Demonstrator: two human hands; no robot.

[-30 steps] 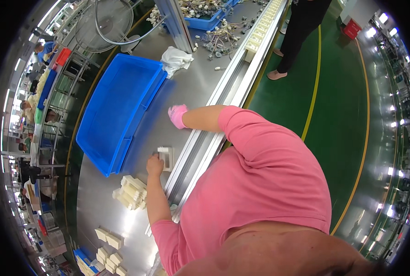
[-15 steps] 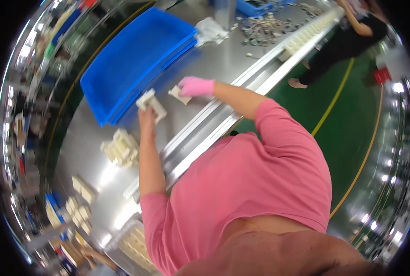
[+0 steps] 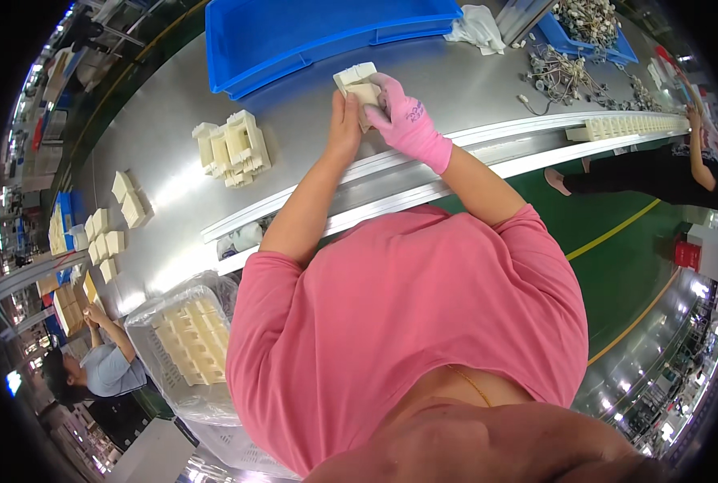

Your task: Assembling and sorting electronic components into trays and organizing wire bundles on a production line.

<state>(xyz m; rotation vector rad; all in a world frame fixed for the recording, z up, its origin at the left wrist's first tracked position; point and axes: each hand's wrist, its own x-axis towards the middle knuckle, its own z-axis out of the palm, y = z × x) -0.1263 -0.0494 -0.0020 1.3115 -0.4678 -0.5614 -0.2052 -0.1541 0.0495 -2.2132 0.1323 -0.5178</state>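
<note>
Above the steel table, just in front of the large blue tub (image 3: 318,60), my two hands meet around a cream plastic housing (image 3: 357,78). My bare left hand (image 3: 344,127) grips it from the left and below. On the right side, my right hand (image 3: 411,129), in a pink glove, has its thumb and fingers closed on the same piece. Fingers cover much of it, so I cannot tell whether it is one part or two pressed together. A cluster of similar cream housings (image 3: 234,149) stands on the table to the left.
An aluminium rail (image 3: 488,153) runs between me and the table, with a row of cream parts (image 3: 633,126) at its right. Wired connectors (image 3: 564,76) lie at the back right. A lined crate (image 3: 145,322) holds cream parts. Co-workers are at far left and right.
My hands were apart, each with a cream piece; now they are together on the housing. The view has turned, bringing the tub to the top and the crate further into sight.
</note>
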